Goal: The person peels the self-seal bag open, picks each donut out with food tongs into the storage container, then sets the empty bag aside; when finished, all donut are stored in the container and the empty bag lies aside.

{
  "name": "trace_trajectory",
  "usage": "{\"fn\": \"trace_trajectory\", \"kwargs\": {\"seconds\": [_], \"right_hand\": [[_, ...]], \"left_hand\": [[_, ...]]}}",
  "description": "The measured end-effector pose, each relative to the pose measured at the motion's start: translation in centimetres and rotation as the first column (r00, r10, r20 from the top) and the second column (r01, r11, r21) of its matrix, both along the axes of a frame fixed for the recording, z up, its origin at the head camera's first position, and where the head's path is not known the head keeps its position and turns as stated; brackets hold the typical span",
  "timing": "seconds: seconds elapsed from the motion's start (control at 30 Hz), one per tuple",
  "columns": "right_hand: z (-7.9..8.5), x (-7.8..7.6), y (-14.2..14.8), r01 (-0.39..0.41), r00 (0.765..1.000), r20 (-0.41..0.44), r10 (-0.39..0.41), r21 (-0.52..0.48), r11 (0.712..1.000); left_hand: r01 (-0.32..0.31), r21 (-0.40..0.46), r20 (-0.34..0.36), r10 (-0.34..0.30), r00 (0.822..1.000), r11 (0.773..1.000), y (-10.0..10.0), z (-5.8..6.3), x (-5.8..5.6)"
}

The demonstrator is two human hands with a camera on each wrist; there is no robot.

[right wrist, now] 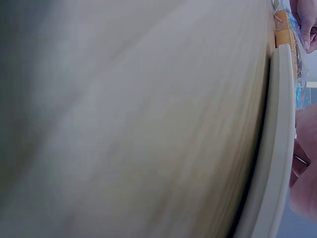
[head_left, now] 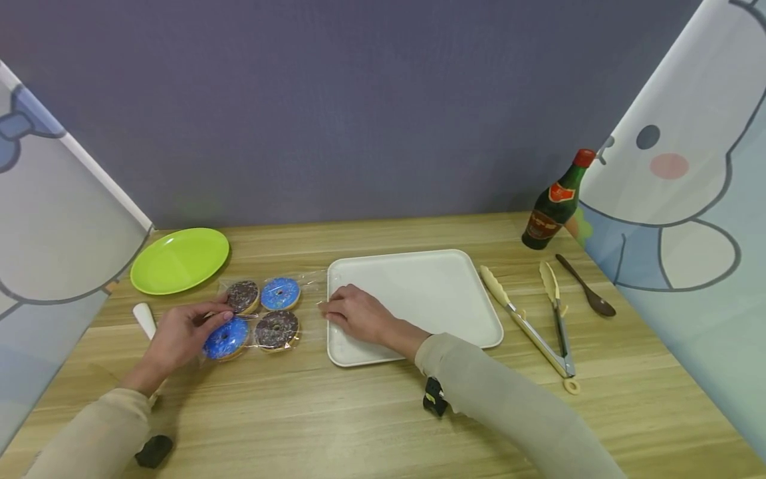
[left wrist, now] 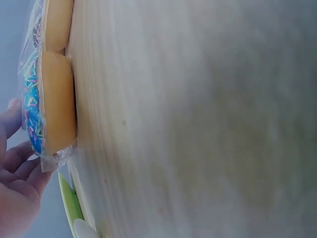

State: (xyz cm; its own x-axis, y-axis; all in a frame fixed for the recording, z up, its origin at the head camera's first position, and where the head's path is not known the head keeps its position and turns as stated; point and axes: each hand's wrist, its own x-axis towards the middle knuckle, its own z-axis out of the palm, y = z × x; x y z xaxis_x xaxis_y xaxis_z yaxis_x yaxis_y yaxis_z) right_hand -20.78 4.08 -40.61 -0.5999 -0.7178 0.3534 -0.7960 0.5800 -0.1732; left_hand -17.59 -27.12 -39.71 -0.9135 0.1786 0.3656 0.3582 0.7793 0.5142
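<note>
A clear plastic bag (head_left: 311, 282) lies on the table with two blue-iced doughnuts (head_left: 286, 289) and two dark brown ones (head_left: 284, 334) in it, all with sprinkles. My left hand (head_left: 181, 337) pinches the bag's left end beside the nearer blue doughnut (left wrist: 31, 106). At the opposite end, the fingers of my right hand (head_left: 361, 315) pinch the loose film above the left rim of a white tray (head_left: 419, 293). The undersides of the right fingers are hidden in the head view.
A green plate (head_left: 179, 261) sits at the back left, with a white handle (head_left: 143, 320) by the left hand. Right of the tray lie open tongs (head_left: 535, 336) and a dark wooden spoon (head_left: 589, 293). A green bottle (head_left: 553, 206) stands at the back right near the wall.
</note>
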Motion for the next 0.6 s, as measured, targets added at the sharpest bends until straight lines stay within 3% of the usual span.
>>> {"fn": "trace_trajectory", "kwargs": {"seconds": [0.13, 0.33, 0.47, 0.6], "right_hand": [[0.0, 0.0, 0.0, 0.014, 0.998, 0.054, -0.012, -0.028, 1.0], [0.5, -0.3, -0.7, 0.094, 0.98, 0.191, -0.06, -0.174, 0.98], [0.7, -0.4, -1.3, 0.158, 0.948, 0.309, -0.075, -0.253, 0.954], [0.6, -0.5, -1.9, 0.266, 0.893, 0.428, -0.136, -0.262, 0.928]], "left_hand": [[-0.003, -0.005, -0.005, 0.003, 1.0, 1.0, 0.0, 0.0, 0.0], [-0.004, -0.009, 0.015, 0.004, 1.0, 1.0, 0.0, 0.0, 0.0], [-0.005, -0.005, 0.016, 0.005, 1.0, 1.0, 0.0, 0.0, 0.0], [-0.005, -0.004, 0.018, 0.005, 1.0, 1.0, 0.1, 0.0, 0.0]]}}
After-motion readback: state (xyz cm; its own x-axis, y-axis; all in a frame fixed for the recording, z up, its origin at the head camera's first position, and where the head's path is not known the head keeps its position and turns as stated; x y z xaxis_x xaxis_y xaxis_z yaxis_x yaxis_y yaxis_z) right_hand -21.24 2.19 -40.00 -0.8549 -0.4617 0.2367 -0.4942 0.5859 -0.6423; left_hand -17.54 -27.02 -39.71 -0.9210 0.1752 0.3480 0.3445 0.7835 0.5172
